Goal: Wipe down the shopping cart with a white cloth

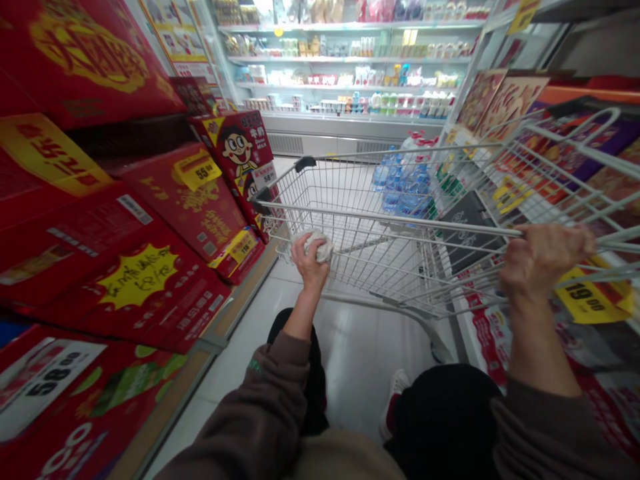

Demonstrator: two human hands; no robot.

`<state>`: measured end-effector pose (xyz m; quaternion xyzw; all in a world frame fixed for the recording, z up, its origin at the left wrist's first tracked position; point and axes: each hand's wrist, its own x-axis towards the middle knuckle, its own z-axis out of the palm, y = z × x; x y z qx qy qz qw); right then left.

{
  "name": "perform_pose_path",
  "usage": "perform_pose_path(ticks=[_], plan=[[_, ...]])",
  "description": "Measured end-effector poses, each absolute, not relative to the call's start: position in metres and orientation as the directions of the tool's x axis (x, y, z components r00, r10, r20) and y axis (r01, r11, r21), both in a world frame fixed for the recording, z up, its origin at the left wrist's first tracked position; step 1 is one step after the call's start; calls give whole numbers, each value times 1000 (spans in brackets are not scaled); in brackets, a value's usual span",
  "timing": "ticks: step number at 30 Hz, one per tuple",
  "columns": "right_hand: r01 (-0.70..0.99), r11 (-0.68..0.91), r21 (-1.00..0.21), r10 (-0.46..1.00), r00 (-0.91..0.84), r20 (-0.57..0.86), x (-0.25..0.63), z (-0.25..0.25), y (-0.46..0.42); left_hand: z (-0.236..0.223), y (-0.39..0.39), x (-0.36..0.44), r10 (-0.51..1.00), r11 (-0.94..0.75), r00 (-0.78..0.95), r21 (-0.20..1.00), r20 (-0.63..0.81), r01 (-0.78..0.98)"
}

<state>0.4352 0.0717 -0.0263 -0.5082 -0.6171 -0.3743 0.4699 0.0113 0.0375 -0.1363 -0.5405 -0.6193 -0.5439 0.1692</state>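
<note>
I stand behind the cart [350, 220], right hand [543, 260] closed on its right side, left hand [307, 261] around a cloth [320, 245] at its left side. Boxes [125, 200] are stacked along my left; a display [520, 153] runs along my right. Bottled water [403, 183] and a bag [473, 230] sit toward the far right corner, inside or just beyond the cart: cannot determine. Shelves [350, 73] stand straight ahead.

We see a crumpled white cloth [314, 247] at the centre, against the silver wire grid of a shopping cart [380, 218]. Red boxes [195, 200] with gold patterns fill nine o'clock, pale blue water bottles [405, 190] sit at one, and a yellow price tag [585, 300] with black digits shows at three.
</note>
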Motion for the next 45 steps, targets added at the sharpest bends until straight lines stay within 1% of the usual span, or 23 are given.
perform_pose_path(ticks=[2,5,7,8,9,11,14,16,18,21,24,26,28,30,32,35,37,41,44,45], plan=[[978,207,0,256,-54,965,435,-26,71,-145,41,-4,578,-175,-277,449,767,876],[978,207,29,257,-82,963,433,-25,70,-160,40,-30,717,-189,-118,354,687,916],[976,214,48,234,-98,967,432,-25,70,-168,37,-47,744,-219,-58,326,665,920],[974,221,55,211,-103,972,432,-25,71,-171,36,-55,741,-224,-67,341,668,913],[971,230,61,194,-107,975,433,-26,73,-174,35,-64,729,-209,-119,385,674,899],[970,240,47,185,-93,978,436,-29,76,-176,36,-83,670,-119,-319,521,670,845],[978,198,-57,278,-1,961,444,-35,83,-170,41,-115,512,26,-596,682,619,731],[981,146,-125,324,72,943,452,-39,89,-163,48,-134,412,57,-689,738,597,673],[984,106,-145,301,107,948,458,-42,97,-157,56,-146,377,44,-732,779,567,626],[985,38,-168,270,152,951,464,-44,108,-157,64,-145,494,-10,-669,773,555,634],[975,-27,-221,297,219,929,467,-44,116,-164,59,-132,600,-83,-550,728,581,680],[974,-32,-225,308,224,925,469,-43,118,-166,49,-129,658,-132,-467,701,590,701],[978,-15,-208,323,202,925,470,-42,116,-162,39,-136,693,-155,-419,689,587,708],[983,23,-182,301,167,939,468,-40,110,-151,37,-152,669,-138,-449,693,592,708],[987,98,-130,278,98,956,464,-37,99,-138,45,-170,628,-115,-499,705,598,700],[975,219,-46,275,-17,961,455,-32,81,-122,65,-188,723,-124,-457,749,518,651],[965,260,-25,267,-47,963,451,-31,73,-122,73,-187,775,-122,-424,770,469,627],[968,252,-23,244,-41,969,456,-35,77,-141,54,-165,774,-153,-385,738,503,658],[980,198,11,257,-63,964,464,-39,82,-156,27,-149,822,-202,-280,714,496,670],[982,187,27,255,-75,964,465,-39,83,-157,22,-147,824,-206,-274,713,495,670]])
